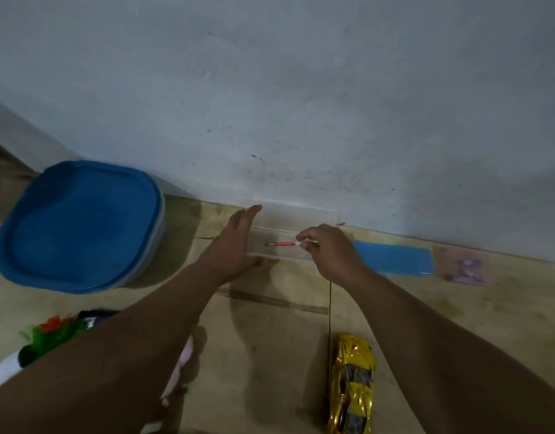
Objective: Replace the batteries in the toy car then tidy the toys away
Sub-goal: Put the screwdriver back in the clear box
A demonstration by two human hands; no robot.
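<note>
Now, by parts:

Left hand [235, 245]: fingers straight and together, flat against the left end of the clear case [293, 236]; thumb on the case's near edge. It grips nothing.

Right hand [329, 250]: fingers curled, pinching the clear end of the screwdriver [282, 244] between thumb and fingertips, over the right end of the case.

Screwdriver: slim, red shaft, dark tip pointing left; it lies level inside or just over the case, which of the two cannot be told.

Case: clear, long and shallow, on the floor [457, 308] against the foot of the wall [301, 89], between the two hands.

Car [353, 383]: gold-yellow toy, on the floor near the bottom edge, below the right forearm, well apart from the case. A thin dark aerial [330, 308] stands up from its left side.

Tub [79, 227]: big, blue lid on, at the left by the wall.

Blue lid [395, 257]: flat, just right of the right hand, along the wall.

Packet [465, 267]: clear, something purplish inside, blurred, right of the blue lid.

Toys: a green and orange plush [55, 335] at the lower left, partly behind the left forearm; a pink thing [180, 368] beside that forearm, too hidden to tell.
</note>
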